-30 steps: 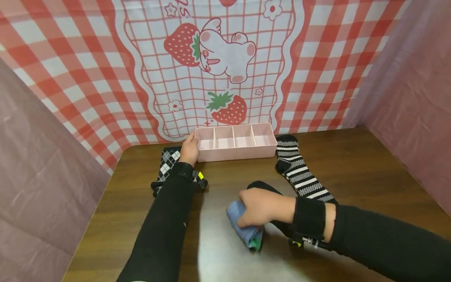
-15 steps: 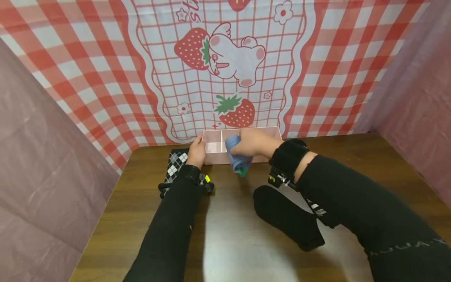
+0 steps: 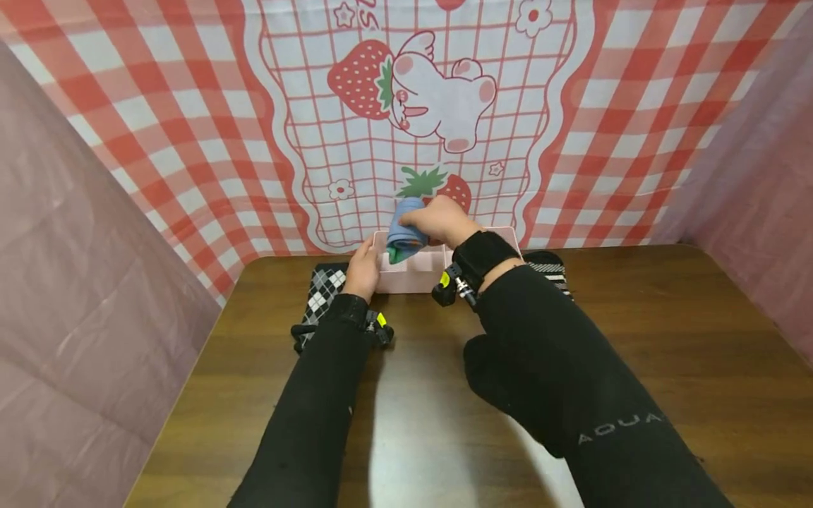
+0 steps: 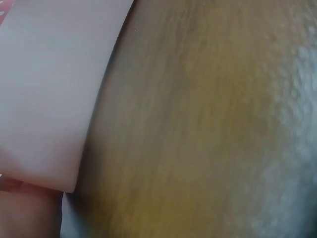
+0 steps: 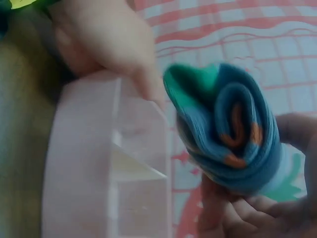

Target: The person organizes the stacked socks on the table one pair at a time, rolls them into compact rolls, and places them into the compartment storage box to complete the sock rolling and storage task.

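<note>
My right hand (image 3: 441, 220) grips a rolled blue sock (image 3: 406, 213) over the left part of a pink divided box (image 3: 406, 283). The right wrist view faces the roll's end, where green and orange patches show among the blue layers (image 5: 262, 153). My left hand (image 3: 362, 271) holds the box's left end, with its fingers along the end wall, as the right wrist view also shows. The box's front wall (image 4: 54, 84) fills the upper left of the left wrist view. My right hand and wrist hide part of the box's right half.
A black-and-white argyle sock (image 3: 320, 293) lies left of the box. At the box's right, a striped sock (image 3: 551, 271) is mostly covered by my right sleeve. A black sock (image 3: 484, 363) lies partly under that forearm. Checked cloth (image 3: 190, 106) hangs behind the wooden table (image 3: 667, 339).
My right hand has carried the rolled blue sock from the table's middle forward and left, up over the box's left part. My left hand stays on the box's end.
</note>
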Available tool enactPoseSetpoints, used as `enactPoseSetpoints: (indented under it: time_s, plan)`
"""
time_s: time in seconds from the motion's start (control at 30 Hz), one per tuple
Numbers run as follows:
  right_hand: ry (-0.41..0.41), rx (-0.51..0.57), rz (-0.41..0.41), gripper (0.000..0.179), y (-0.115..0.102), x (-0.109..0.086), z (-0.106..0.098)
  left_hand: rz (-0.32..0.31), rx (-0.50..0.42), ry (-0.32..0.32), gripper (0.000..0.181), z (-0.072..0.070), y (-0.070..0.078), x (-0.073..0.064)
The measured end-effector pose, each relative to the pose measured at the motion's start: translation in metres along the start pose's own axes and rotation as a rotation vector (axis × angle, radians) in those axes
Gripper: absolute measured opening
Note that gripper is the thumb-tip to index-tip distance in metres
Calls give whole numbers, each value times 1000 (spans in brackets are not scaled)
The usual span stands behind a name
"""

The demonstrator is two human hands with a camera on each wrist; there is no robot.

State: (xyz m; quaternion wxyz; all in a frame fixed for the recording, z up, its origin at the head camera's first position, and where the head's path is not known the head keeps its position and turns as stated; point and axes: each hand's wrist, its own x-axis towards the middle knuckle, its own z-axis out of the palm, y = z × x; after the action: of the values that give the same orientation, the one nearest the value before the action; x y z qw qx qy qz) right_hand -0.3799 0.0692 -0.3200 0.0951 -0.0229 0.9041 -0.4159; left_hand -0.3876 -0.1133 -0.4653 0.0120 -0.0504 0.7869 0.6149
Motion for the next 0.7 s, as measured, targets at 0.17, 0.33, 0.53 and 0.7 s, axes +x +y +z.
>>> enactPoseSetpoints:
  time_s: [0.17,0.33,0.53,0.7]
  plan:
    - [132,16,13,50,3,8,23,-5,-25,0,50,1,1,0]
    - [207,8,35,83,4,14,53,9,-59,-5,50,-2,0,-2]
    - [178,-27,78,102,7,22,79,-1,-35,29,48,1,-3,0]
    - [189,-105,32,89,5,29,86,33,-3,20,49,0,-1,2]
